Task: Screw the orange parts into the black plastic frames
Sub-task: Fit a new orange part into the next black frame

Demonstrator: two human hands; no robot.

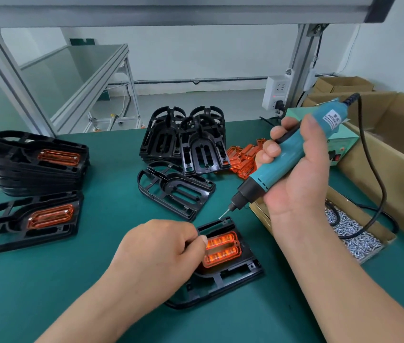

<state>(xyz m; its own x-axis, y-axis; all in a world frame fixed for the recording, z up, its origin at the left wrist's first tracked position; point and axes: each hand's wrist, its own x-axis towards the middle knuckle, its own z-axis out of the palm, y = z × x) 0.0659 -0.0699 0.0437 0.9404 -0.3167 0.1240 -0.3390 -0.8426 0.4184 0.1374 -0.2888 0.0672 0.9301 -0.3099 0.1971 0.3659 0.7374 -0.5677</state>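
Note:
A black plastic frame [240, 269] lies on the green mat in front of me, with an orange part [223, 248] seated in it. My left hand [156, 253] rests on the frame's left side, its fingers curled, the thumb and fingertips at the orange part's left end. My right hand [295, 169] grips a teal electric screwdriver [280, 159], tilted, its bit tip hovering just above the frame's far edge. Whether the left fingers pinch a screw cannot be seen.
Finished frames with orange parts are stacked at the left [35, 162], one more lying before them [27, 221]. Bare frames [183, 142] and loose orange parts [243, 157] sit behind. A box of screws [352, 233] and cardboard boxes [394, 149] stand right.

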